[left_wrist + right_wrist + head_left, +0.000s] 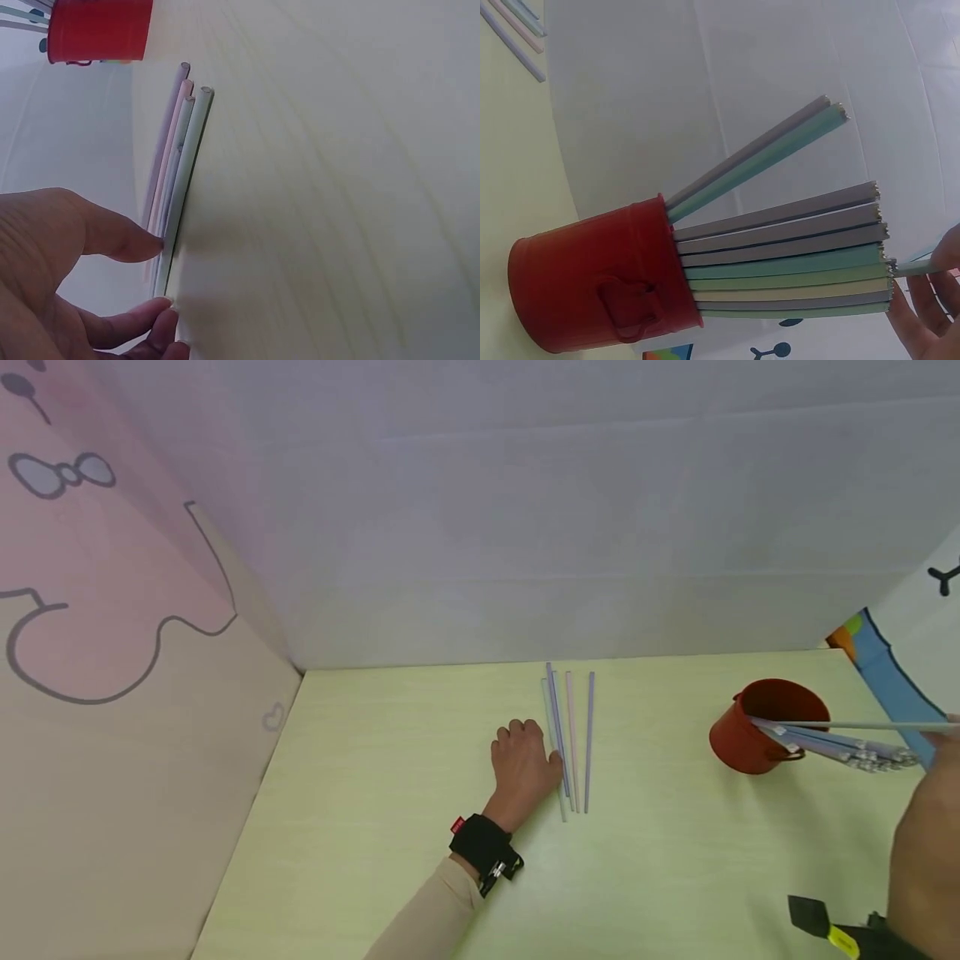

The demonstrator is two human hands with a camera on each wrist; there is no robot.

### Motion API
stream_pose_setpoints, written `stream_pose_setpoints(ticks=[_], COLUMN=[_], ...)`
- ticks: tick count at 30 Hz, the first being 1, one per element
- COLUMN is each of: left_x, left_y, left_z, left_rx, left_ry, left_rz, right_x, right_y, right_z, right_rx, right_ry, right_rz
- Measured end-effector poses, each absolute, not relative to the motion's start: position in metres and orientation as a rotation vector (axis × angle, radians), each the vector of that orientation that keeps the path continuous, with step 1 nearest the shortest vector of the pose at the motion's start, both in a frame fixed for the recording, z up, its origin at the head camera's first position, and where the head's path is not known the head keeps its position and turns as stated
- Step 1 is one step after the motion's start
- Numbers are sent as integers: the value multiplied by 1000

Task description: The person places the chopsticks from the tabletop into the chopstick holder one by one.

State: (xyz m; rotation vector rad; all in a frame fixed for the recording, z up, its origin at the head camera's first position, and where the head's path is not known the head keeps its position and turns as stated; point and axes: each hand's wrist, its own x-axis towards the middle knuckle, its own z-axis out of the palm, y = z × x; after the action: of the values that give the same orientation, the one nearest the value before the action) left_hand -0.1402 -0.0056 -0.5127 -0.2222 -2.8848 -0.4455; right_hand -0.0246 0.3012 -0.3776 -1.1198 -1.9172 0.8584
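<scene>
Several pastel straws (589, 743) lie side by side on the table. My left hand (525, 768) rests beside them, its thumb tip touching a pale green straw (189, 165) at the near side of the group and its other fingers just off to the side. To the right stands a small red bucket (737, 739) with a handle, holding a bundle of straws (787, 274) that lean out over its rim. Above the bundle, my right hand (930, 307) pinches one light green straw (873, 725) near its end; in the head view the frame edge cuts this hand off.
A pale yellow table (375, 735) lies beneath everything. Behind it hangs a whitish sheet (525, 527), and a pink printed panel (112, 543) closes the left side. At the right edge is another printed panel (900, 677). Black bands (480, 843) circle the wrists.
</scene>
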Motion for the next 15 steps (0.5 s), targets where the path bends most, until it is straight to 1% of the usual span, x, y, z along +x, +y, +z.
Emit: stream_pose_setpoints(ticks=[4, 5, 8, 10, 15], left_x=[-141, -141, -139, -137, -131], left_y=[-6, -7, -13, -18, -34], left_z=[-513, -513, -511, -510, -507], left_rx=[-217, -206, -139, -81, -4], left_ry=[-2895, -2902, -2930, -2955, -2957], left_rz=[-426, -425, -453, -475, -447], right_x=[-23, -24, -24, -22, -12], right_y=[293, 291, 286, 285, 285], right_z=[-379, -380, -385, -389, -395], right_rx=[-1087, -1038, -918, -899, -1028], right_ry=[-1942, -1944, -1953, -1955, -1940], right_rz=[871, 874, 884, 867, 863])
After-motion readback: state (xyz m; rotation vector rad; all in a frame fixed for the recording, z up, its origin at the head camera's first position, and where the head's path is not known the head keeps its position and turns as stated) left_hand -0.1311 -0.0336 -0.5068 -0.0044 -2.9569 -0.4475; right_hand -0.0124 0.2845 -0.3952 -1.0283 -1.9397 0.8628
